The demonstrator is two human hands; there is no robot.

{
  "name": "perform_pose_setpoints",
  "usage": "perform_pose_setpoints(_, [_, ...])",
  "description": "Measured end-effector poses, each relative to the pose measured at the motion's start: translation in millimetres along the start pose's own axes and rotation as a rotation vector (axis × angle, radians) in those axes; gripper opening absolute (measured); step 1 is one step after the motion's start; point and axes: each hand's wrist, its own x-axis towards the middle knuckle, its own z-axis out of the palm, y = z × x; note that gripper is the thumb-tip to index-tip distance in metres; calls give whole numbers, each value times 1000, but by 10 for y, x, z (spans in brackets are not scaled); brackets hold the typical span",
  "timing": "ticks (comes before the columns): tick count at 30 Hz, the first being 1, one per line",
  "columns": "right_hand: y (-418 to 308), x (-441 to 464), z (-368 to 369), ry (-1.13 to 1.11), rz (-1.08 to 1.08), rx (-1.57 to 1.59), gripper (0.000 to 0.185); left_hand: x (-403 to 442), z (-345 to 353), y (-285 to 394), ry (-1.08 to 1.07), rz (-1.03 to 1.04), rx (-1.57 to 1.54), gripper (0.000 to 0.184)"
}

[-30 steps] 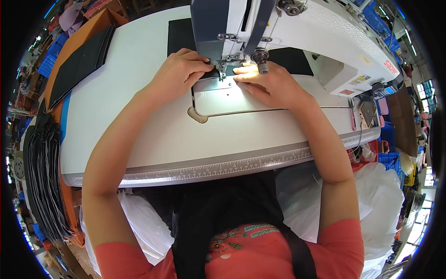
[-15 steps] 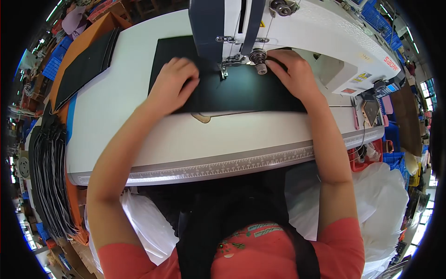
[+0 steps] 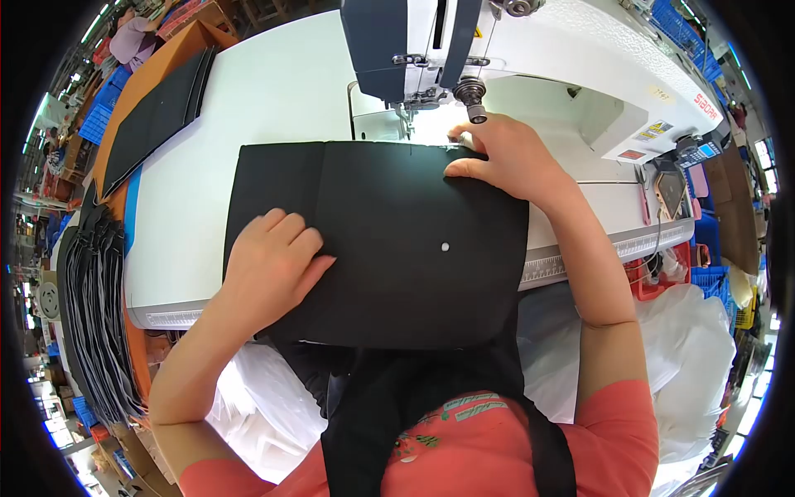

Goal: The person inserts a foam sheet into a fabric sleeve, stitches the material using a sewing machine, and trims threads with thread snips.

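Note:
A wide black fabric panel (image 3: 381,215) lies over the white table and hangs past its front edge towards my lap. It has a crease at the left and a small white spot (image 3: 445,247) right of its middle. My left hand (image 3: 277,265) lies curled on the panel's left part, fingertips partly hidden. At the far edge, right of the needle, my right hand (image 3: 513,157) pinches the panel, its thumb on top and fingers at the rim. The presser foot and needle (image 3: 407,124) of the sewing machine (image 3: 571,50) stand just beyond that edge.
Black panels (image 3: 157,116) lie on an orange board at the left, and a thick stack of black pieces (image 3: 95,315) hangs below. Pink-handled scissors (image 3: 643,199) and a phone (image 3: 670,192) lie at the right. A ruler strip (image 3: 542,269) runs along the table's front.
The black panel has come out from under the machine head towards me, over the table's front edge. Both hands moved nearer with it, and the needle area now shows uncovered.

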Motion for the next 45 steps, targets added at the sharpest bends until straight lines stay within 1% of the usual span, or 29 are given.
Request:
perform_pose_setpoints(2, [14, -10, 7, -8, -18, 126, 32, 237, 61, 32, -103, 8, 329, 23])
perform_pose_setpoints(5, [26, -36, -75, -63, 11, 156, 29, 703, 175, 15, -112, 57, 261, 28])
perform_pose_setpoints(7, [30, -44, -114, -120, 39, 191, 26, 876, 359, -87, 70, 335, 78, 43])
perform_pose_setpoints(8, [34, -42, -112, -121, 40, 191, 26, 891, 361, -89, 70, 335, 76, 43])
perform_pose_setpoints(12, [39, -13, -67, -150, -31, 343, 21, 963, 361, -86, -83, 277, 53, 52])
perform_pose_setpoints(13, [41, 0, -36, -151, -30, 345, 21, 960, 367, -81, -85, 277, 53, 52])
perform_pose_setpoints(17, [47, 78, 167, 192, -350, 49, 15, 885, 395, -51, -6, 174, 163, 43])
perform_pose_setpoints(22, [25, 141, 249, 295, -319, -40, 16, 914, 433, -106, 26, 161, 168, 43])
perform_pose_setpoints(28, [13, 167, 252, 292, -265, -87, 20, 968, 450, -146, 35, 167, 183, 42])
perform_pose_setpoints(32, [66, 216, 354, 513, -370, -135, 12, 987, 451, -152, 25, 139, 173, 41])
perform_pose_setpoints(38, [69, 218, 363, 516, -348, -138, 14, 1026, 373, -128, -57, 114, 176, 47])
perform_pose_setpoints(42, [75, 230, 347, 516, -430, -190, 17, 1089, 288, -115, -171, 92, 142, 44])
perform_pose_setpoints(45, [97, 239, 345, 506, -428, -185, 18, 1087, 311, -113, -138, 103, 138, 44])
